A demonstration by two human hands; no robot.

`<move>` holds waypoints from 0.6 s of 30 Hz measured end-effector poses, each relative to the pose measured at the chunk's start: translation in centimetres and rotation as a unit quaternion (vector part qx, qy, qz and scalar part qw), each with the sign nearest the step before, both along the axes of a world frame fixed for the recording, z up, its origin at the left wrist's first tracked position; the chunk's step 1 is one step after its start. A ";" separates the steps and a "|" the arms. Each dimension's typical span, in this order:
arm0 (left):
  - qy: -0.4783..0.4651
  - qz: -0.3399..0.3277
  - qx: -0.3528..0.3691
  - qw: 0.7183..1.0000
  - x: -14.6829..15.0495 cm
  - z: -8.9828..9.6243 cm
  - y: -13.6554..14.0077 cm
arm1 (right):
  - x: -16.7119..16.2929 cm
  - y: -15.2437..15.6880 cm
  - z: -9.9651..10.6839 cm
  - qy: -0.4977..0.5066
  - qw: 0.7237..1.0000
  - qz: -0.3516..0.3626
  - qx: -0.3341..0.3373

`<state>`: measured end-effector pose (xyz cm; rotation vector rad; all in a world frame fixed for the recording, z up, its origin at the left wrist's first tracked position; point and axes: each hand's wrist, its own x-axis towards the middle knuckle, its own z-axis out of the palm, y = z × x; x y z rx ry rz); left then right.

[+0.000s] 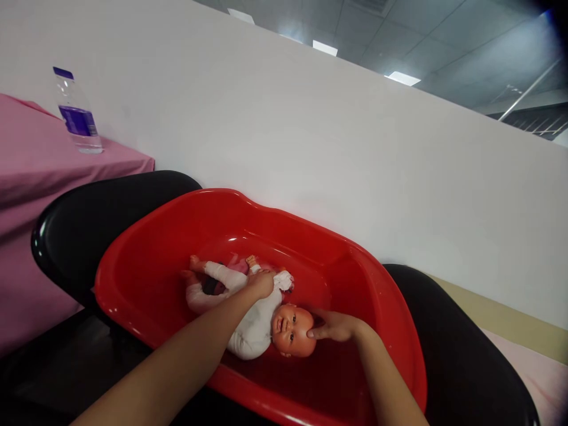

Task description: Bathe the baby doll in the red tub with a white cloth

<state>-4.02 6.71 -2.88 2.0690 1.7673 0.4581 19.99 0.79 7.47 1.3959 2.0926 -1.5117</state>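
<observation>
A baby doll (254, 325) in white clothes lies on its back inside a red plastic tub (146, 248), its head to the right and bare feet to the left. My right hand (335, 327) cups the top of the doll's head, thumb on the forehead, other fingers hidden underneath. Over the doll's upper body, my left hand (264, 284) is closed, its fingertips hidden. Just beyond its knuckles is a bunched white piece of fabric (284, 280); whether the hand grips it I cannot tell. Pink and dark shapes show beside the doll's legs, too unclear to name.
Black chair seats (110, 204) flank the tub, one at the left and another chair (448, 337) at the right. A water bottle (78, 118) with a purple label stands on a pink-covered table (35, 142). A white wall (310, 142) rises behind the tub.
</observation>
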 end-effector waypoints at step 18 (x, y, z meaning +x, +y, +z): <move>-0.007 0.044 0.019 0.999 -1.2 -0.9 0.5 | 0.6 0.6 -0.9 -0.026 1.000 -0.003 0.002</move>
